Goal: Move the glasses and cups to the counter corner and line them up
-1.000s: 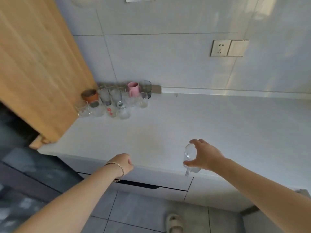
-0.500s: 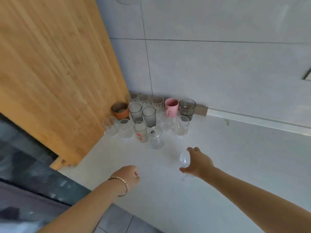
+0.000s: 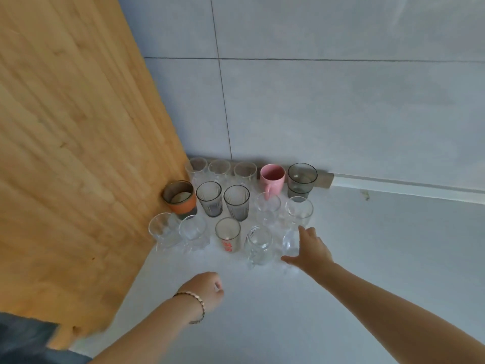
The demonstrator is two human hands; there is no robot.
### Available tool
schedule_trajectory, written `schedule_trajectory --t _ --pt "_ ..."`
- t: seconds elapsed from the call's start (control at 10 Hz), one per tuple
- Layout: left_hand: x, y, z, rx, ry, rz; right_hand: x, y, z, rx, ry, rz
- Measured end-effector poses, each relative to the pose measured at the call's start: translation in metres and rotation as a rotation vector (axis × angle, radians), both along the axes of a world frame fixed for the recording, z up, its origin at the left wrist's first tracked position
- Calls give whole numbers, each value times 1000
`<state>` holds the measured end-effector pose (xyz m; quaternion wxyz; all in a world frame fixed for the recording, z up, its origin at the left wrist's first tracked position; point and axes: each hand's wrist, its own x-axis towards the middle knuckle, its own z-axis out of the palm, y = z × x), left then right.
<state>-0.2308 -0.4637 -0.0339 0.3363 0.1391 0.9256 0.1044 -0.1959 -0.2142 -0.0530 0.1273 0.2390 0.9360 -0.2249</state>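
1. Head view, my hands: my right hand [image 3: 309,249] reaches forward over the white counter [image 3: 341,258] with thumb and fingers wrapped around a small clear glass [image 3: 290,241], at the right end of the front row. The glass is so transparent and blurred that I cannot tell whether its base touches the counter. My left hand [image 3: 206,290], a thin bracelet [image 3: 195,302] on its wrist, hovers near the counter with the fingers curled into a loose fist, holding nothing that I can see.

2. Head view, the group: the cups stand in the corner where the wooden panel [image 3: 78,140] meets the tiled wall [image 3: 315,101].
   - Back row against the wall: three clear glasses, then a pink mug [image 3: 273,178] and a smoky grey glass [image 3: 301,179].
   - Middle row: an orange-banded cup [image 3: 181,197] touching the panel, two dark ribbed tumblers [image 3: 223,199], then two clear glasses.
   - Front row: two clear glasses at the left, a glass with red print [image 3: 228,237], a clear jar-like glass [image 3: 258,245], and just beside it the one in my right hand.
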Motion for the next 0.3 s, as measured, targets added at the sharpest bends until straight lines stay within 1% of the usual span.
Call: schedule_trajectory --t 0.1,0.2,0.3 --pt "-20 -4 -1 34 -23 -115 9 -9 -2 -39 -36 -81" --pt "-39 0 8 47 -29 -224 23 -6 4 -79 -119 -200" --pt "-57 12 21 51 -21 -324 40 1 17 -84 -300 -220"
